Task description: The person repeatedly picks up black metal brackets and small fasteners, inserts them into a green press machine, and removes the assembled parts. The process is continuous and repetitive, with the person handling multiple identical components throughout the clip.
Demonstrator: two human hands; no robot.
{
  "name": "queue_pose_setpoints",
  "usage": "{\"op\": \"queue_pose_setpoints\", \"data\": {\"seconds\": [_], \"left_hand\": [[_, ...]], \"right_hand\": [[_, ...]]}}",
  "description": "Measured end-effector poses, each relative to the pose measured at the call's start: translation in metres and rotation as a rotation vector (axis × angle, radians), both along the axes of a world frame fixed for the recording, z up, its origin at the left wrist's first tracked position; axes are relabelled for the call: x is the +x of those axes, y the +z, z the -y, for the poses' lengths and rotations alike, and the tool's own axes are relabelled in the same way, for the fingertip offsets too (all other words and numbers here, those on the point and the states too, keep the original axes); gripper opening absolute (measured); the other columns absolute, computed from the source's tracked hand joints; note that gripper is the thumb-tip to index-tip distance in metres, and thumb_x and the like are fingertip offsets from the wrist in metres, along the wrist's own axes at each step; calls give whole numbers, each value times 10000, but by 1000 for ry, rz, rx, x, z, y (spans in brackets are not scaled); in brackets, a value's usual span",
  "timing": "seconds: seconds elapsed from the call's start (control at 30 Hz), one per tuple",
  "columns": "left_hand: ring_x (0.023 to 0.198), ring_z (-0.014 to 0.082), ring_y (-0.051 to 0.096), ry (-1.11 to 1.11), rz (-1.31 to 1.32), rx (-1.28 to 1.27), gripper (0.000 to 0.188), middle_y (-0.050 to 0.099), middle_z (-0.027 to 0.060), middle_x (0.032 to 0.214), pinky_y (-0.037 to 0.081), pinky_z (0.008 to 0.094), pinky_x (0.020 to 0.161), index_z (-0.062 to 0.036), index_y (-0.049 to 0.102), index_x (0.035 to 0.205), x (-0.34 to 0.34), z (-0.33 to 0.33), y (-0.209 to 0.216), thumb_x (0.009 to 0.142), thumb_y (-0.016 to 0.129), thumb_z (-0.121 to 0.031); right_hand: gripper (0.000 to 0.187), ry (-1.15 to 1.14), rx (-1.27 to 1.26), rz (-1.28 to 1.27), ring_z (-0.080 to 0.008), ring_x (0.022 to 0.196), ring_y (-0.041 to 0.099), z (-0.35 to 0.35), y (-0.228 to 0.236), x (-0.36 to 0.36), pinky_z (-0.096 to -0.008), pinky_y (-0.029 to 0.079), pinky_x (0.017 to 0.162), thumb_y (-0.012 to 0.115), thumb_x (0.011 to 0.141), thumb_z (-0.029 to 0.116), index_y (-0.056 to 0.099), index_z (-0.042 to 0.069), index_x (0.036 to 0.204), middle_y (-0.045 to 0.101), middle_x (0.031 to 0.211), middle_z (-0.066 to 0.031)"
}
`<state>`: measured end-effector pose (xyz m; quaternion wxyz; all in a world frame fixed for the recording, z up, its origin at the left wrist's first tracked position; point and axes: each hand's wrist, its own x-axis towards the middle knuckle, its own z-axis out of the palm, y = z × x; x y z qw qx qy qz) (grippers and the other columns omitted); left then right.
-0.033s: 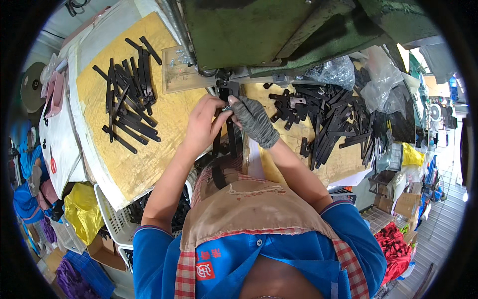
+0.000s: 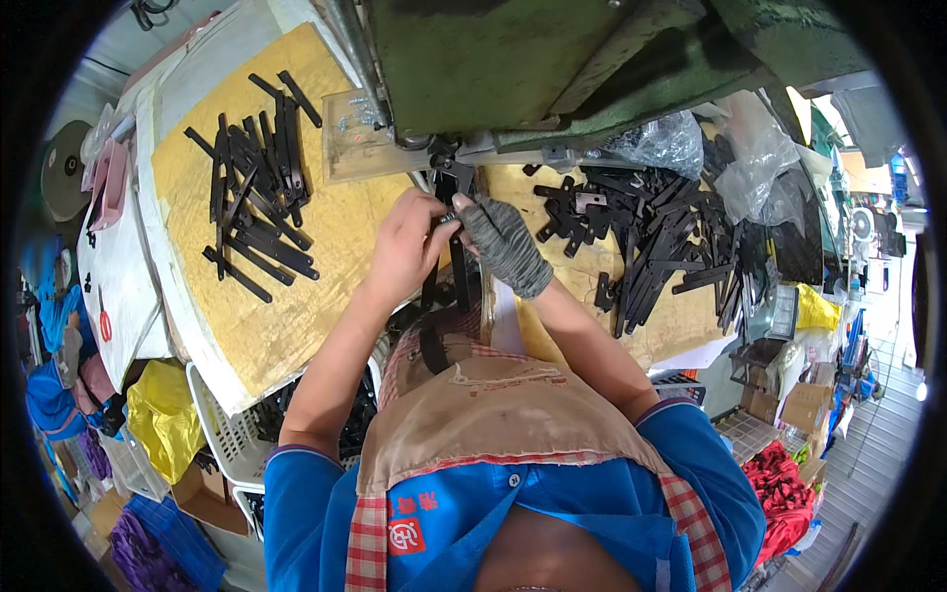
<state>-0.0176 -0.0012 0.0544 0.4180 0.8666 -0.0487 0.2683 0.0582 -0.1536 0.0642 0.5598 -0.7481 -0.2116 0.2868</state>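
Note:
Close together under the green machine [image 2: 473,69], both hands are closed at the fingertips. My bare left hand [image 2: 400,239] pinches a small ridged metal piece [image 2: 449,217]. My right hand [image 2: 508,249], in a grey fingerless glove, meets the same piece with its bare thumb and fingers. A dark bar [image 2: 461,276] extends below the fingers towards me; whether either hand grips it is hidden. Just beyond the fingertips stands the machine's black metal fixture [image 2: 452,176].
Black flat metal bars [image 2: 258,197] lie heaped on the yellow board [image 2: 345,257] at left. A larger pile of black bars and brackets [image 2: 661,237] covers the right side. Small silver fasteners [image 2: 357,113] sit in a shallow tray [image 2: 345,163]. A white basket [image 2: 222,424] stands lower left.
The fingertips and the piece between them have shifted very slightly. Both hands stay together in front of the fixture, and the piles look unchanged.

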Motion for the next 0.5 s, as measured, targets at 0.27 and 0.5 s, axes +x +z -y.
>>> {"op": "queue_pose_setpoints", "data": {"seconds": [0.27, 0.5], "left_hand": [[450, 104, 367, 240, -416, -1604, 407, 351, -21, 517, 286, 273, 422, -134, 403, 672, -9, 14, -8, 1009, 513, -334], [615, 105, 476, 265, -353, -1485, 244, 526, 10, 691, 372, 246, 543, -143, 495, 747, -24, -36, -8, 945, 610, -227]], "right_hand": [[170, 95, 171, 693, -341, 758, 621, 11, 1, -13, -394, 515, 693, 686, 879, 167, 640, 41, 983, 628, 850, -143], [167, -219, 147, 521, -167, 861, 669, -25, -14, 34, -310, 520, 815, 767, 815, 60, 709, 52, 972, 718, 935, -69]]}}
